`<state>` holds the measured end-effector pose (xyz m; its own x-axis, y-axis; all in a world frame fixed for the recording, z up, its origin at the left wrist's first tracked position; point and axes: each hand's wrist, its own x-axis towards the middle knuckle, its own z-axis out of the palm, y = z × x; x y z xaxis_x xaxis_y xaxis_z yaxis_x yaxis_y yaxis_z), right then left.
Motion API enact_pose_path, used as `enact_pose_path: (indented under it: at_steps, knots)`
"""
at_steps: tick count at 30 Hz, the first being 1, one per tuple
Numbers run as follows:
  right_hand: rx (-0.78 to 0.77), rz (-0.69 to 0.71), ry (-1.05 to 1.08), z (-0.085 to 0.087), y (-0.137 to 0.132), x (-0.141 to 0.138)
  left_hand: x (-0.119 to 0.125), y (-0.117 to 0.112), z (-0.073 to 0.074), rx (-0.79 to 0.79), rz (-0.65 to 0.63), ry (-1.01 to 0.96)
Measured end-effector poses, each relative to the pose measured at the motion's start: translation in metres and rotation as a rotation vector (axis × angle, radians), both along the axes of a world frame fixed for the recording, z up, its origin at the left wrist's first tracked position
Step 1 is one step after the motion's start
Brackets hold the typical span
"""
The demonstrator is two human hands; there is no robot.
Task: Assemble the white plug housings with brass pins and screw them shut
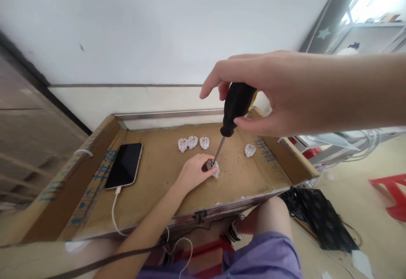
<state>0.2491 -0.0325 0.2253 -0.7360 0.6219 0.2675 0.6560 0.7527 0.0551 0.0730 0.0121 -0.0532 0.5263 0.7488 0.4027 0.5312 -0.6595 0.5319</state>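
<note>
My right hand [253,88] is closed around the black handle of a screwdriver [236,105], its index finger stretched out past the grip. The shaft slants down to the left, and its tip meets a small white plug [216,173]. Low on the cardboard, my left hand [196,169] pinches that plug between thumb and fingers, partly hiding it. Behind it several similar white plugs stand with their pins up: a pair at the back [187,143], one beside them [204,142], and another to the right [250,150].
A smartphone [124,165] with a white charging cable [114,211] lies at the left on the cardboard-lined tray [152,194]. Raised cardboard sides [290,160] bound the work area. A white wall panel [158,29] rises behind. Black trays [326,215] lie on the floor at right.
</note>
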Motion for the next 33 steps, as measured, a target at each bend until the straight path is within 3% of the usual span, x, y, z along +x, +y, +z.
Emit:
enact_pose_path:
  at_steps: [11, 21, 33]
  knots:
    - [-0.006, -0.028, 0.009, -0.001, -0.001, 0.0, 0.0, 0.0, -0.001, -0.018, 0.013, 0.003]
    - [-0.018, -0.141, -0.081, 0.006, -0.021, -0.005, 0.001, -0.001, 0.001, -0.032, 0.017, 0.009]
    - [-0.021, -0.006, 0.025, -0.003, -0.01, 0.001, 0.002, -0.001, 0.002, -0.019, 0.01, -0.005]
